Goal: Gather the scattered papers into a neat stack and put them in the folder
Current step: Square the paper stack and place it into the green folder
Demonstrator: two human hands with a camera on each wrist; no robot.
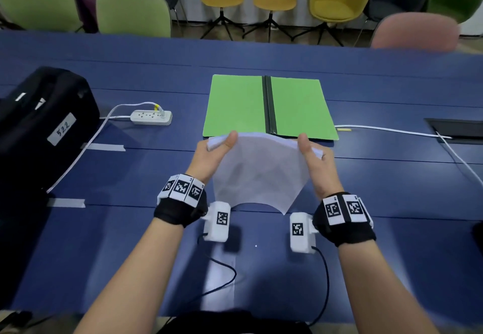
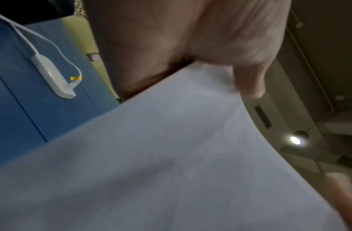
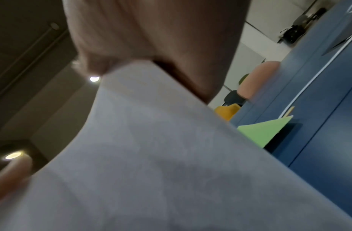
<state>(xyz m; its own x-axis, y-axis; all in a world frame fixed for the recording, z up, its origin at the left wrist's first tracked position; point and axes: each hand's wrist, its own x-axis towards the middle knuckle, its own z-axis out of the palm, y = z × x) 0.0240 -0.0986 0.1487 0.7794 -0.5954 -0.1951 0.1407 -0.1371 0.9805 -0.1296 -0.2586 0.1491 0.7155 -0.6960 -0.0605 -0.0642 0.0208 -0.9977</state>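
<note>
Two hands, left (image 1: 213, 154) and right (image 1: 317, 161), fingers gripping the papers (image 1: 258, 171) by their far corners, lifted off the table (image 1: 130, 229); folder (image 1: 235, 104) open just beyond; gathering apparently done; next: square edges, lay inside.

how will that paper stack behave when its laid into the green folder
Probably floppy: the paper stack bows between the left hand and right hand. Likely light, as thumbs pinch it. Sheets may slide apart; the top corners look fanned.
</note>
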